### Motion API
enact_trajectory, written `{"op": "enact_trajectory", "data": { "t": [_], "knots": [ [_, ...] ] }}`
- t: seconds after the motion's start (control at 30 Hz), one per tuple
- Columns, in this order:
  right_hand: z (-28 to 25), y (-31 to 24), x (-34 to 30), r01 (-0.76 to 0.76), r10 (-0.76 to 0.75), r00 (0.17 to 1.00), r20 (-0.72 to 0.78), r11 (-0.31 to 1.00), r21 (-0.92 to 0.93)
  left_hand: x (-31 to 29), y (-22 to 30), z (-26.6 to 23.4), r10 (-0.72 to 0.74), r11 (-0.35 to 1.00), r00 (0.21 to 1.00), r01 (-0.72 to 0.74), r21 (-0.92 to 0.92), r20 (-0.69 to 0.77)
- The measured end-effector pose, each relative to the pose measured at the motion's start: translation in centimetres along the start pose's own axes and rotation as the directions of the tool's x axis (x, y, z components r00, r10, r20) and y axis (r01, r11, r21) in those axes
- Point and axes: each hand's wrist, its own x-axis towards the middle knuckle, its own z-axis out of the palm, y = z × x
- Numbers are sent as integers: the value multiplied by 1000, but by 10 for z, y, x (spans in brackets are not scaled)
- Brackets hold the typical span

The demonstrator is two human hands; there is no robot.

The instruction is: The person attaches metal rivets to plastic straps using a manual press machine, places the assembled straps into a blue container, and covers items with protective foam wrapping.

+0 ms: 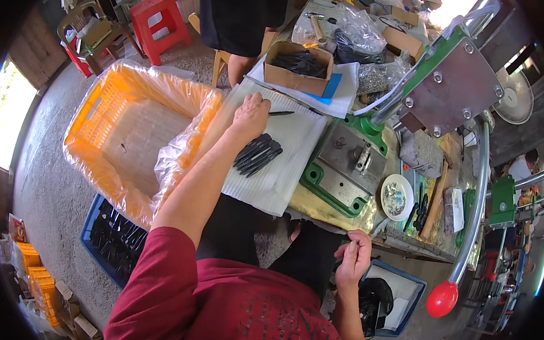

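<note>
My left hand point(252, 115) reaches over a white foam sheet point(290, 171) on the bench, its fingers closed on a slim black piece point(281, 113) that sticks out to the right. Just nearer than it, a small pile of similar slim black pieces point(257, 155) lies on the foam; they look like knife handles, but their exact kind is unclear. My right hand point(355, 257) hangs at the bench's front edge with curled fingers; what it may hold cannot be made out. Between the hands, to the right of the foam, stands a green-based press point(349, 165) with a metal fixture.
An orange crate point(105, 130) lined with clear plastic stands left. A cardboard box point(297, 66) of black pieces sits behind the foam. A white bowl point(396, 198) of small parts and a red-knobbed lever point(442, 299) are right. Blue bins point(105, 238) stand low; another person point(240, 20) is opposite.
</note>
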Motion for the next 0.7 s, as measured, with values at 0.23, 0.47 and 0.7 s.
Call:
{"op": "enact_trajectory", "data": {
  "t": [0.23, 0.47, 0.7],
  "knots": [
    [5, -1, 5, 0, -1, 1000, 14, 1000, 21, -37, 27, -39, 71, 932, 997, -61, -358, 15],
    [10, -3, 20, 50, -47, 996, 71, 998, -49, -96, 71, -61, 371, 789, 929, -307, -531, 14],
    [17, -9, 33, 119, -95, 979, 180, 985, -122, -124, 96, -59, 508, 705, 860, -383, -597, 48]
  ]
}}
